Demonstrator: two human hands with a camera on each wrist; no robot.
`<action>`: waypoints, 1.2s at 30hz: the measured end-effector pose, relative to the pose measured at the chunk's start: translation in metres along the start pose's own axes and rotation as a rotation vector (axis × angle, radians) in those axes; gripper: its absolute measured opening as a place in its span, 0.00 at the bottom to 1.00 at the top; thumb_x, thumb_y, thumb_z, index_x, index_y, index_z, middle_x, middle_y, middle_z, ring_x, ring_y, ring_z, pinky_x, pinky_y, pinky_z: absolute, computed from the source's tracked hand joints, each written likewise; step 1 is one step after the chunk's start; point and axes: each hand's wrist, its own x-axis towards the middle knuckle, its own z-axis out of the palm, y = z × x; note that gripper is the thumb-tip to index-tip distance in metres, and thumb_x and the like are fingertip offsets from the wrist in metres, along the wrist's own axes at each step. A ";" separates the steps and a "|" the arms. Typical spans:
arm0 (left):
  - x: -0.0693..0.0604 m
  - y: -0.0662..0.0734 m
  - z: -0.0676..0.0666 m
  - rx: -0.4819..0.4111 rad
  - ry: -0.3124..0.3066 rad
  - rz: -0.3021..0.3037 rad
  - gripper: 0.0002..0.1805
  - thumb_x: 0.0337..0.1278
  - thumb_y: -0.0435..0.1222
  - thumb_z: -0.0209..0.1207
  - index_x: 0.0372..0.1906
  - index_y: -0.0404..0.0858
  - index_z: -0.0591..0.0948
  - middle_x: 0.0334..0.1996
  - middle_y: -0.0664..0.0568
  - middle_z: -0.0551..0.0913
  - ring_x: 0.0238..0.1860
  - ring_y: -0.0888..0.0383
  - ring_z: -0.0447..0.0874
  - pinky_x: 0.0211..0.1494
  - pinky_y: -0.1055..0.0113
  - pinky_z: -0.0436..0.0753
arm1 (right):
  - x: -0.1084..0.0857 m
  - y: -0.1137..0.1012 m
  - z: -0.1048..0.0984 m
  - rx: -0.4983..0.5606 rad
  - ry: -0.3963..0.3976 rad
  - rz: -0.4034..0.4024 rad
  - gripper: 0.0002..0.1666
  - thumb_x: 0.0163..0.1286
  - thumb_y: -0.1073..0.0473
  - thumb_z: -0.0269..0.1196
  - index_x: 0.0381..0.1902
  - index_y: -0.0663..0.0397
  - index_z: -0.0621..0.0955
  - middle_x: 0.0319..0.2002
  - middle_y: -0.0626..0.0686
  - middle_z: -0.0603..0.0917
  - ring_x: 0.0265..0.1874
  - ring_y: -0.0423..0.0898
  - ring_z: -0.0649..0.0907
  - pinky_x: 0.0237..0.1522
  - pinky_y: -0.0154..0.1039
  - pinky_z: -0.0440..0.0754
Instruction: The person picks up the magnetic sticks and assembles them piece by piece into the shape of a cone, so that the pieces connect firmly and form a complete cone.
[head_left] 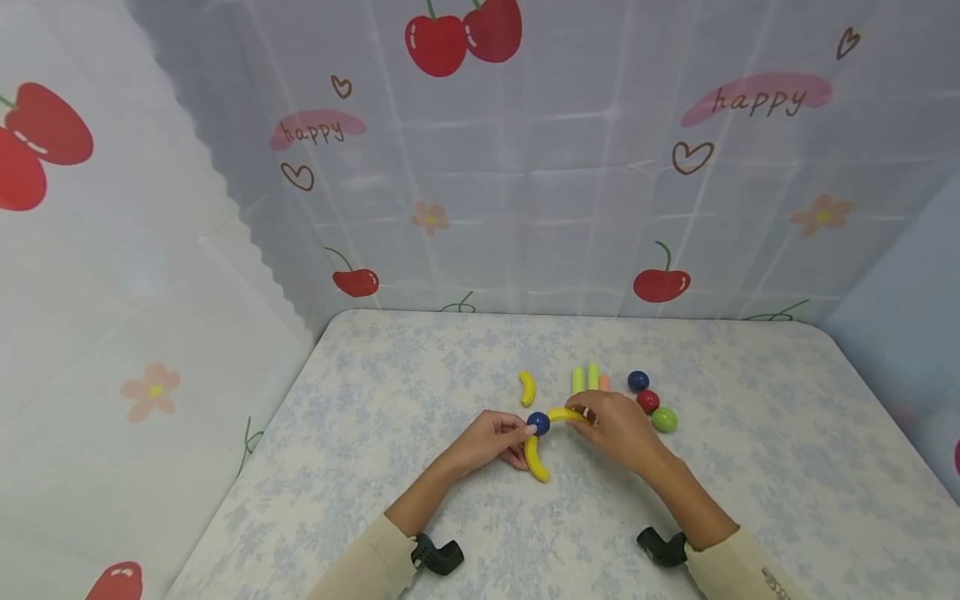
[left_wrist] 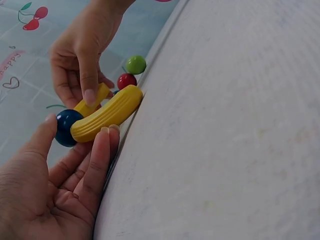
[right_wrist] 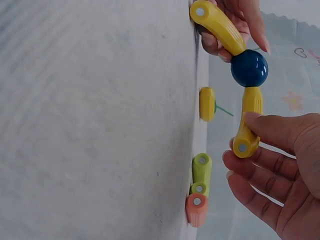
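Note:
A dark blue ball [head_left: 537, 423] joins two curved yellow rods, held a little above the table. My left hand [head_left: 491, 440] pinches the ball, thumb on its side, with fingers beneath the nearer yellow rod [left_wrist: 110, 114]. My right hand [head_left: 618, 423] pinches the other yellow rod [right_wrist: 251, 107] between thumb and fingers. That rod's far end touches the ball; the right wrist view shows a round silvery spot on its free end. A third curved yellow rod [head_left: 527, 389] lies on the table just beyond the hands.
Behind my right hand lie light green rods [head_left: 577, 380] and an orange rod [head_left: 604, 382]. To their right sit a second blue ball [head_left: 638, 381], a red ball [head_left: 648, 402] and a green ball [head_left: 664, 419]. A printed curtain [head_left: 525, 192] hangs along the table's back edge.

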 end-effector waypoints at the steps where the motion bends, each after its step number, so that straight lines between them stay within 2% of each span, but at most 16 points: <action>1: 0.000 0.000 0.000 0.008 0.001 -0.001 0.19 0.73 0.47 0.60 0.45 0.34 0.87 0.30 0.43 0.88 0.28 0.53 0.89 0.35 0.61 0.88 | 0.000 0.000 0.000 0.001 -0.005 0.000 0.13 0.58 0.59 0.78 0.42 0.50 0.89 0.32 0.43 0.86 0.26 0.37 0.79 0.27 0.31 0.76; 8: 0.001 -0.002 -0.001 -0.018 -0.018 0.015 0.19 0.74 0.48 0.58 0.55 0.38 0.85 0.35 0.43 0.89 0.30 0.53 0.89 0.36 0.59 0.89 | -0.001 0.004 0.002 0.024 -0.060 -0.042 0.12 0.59 0.61 0.77 0.42 0.49 0.89 0.34 0.42 0.88 0.30 0.38 0.81 0.31 0.33 0.79; 15: 0.002 -0.001 0.001 0.016 -0.023 0.018 0.15 0.73 0.44 0.60 0.49 0.37 0.86 0.30 0.45 0.88 0.26 0.56 0.87 0.32 0.61 0.88 | -0.001 0.004 0.004 0.079 -0.115 -0.058 0.12 0.61 0.66 0.74 0.43 0.51 0.89 0.37 0.44 0.89 0.32 0.39 0.82 0.34 0.35 0.82; 19: 0.001 -0.002 0.002 0.065 -0.023 0.027 0.13 0.72 0.43 0.61 0.46 0.37 0.87 0.28 0.47 0.87 0.23 0.58 0.85 0.29 0.63 0.87 | -0.001 0.005 0.006 0.127 -0.168 -0.071 0.13 0.62 0.69 0.72 0.43 0.53 0.89 0.39 0.46 0.89 0.34 0.39 0.83 0.37 0.36 0.83; 25: 0.001 -0.002 0.004 0.154 -0.020 0.038 0.13 0.71 0.44 0.62 0.45 0.39 0.88 0.25 0.50 0.87 0.21 0.58 0.84 0.26 0.64 0.86 | -0.002 0.006 0.008 0.144 -0.199 -0.080 0.12 0.63 0.69 0.72 0.43 0.51 0.89 0.38 0.44 0.89 0.34 0.39 0.84 0.37 0.34 0.83; 33: 0.004 0.007 0.010 0.294 0.032 -0.026 0.11 0.66 0.49 0.66 0.40 0.46 0.90 0.16 0.52 0.82 0.13 0.59 0.77 0.18 0.66 0.79 | 0.000 0.000 0.012 0.183 -0.232 -0.100 0.12 0.61 0.67 0.74 0.42 0.47 0.89 0.38 0.41 0.89 0.36 0.38 0.84 0.39 0.35 0.83; 36: 0.006 0.011 0.011 0.336 0.026 -0.048 0.11 0.65 0.50 0.67 0.38 0.48 0.90 0.14 0.53 0.80 0.12 0.59 0.75 0.17 0.67 0.77 | 0.001 -0.001 0.014 0.195 -0.240 -0.114 0.12 0.61 0.67 0.74 0.42 0.48 0.90 0.38 0.42 0.89 0.34 0.37 0.84 0.37 0.35 0.83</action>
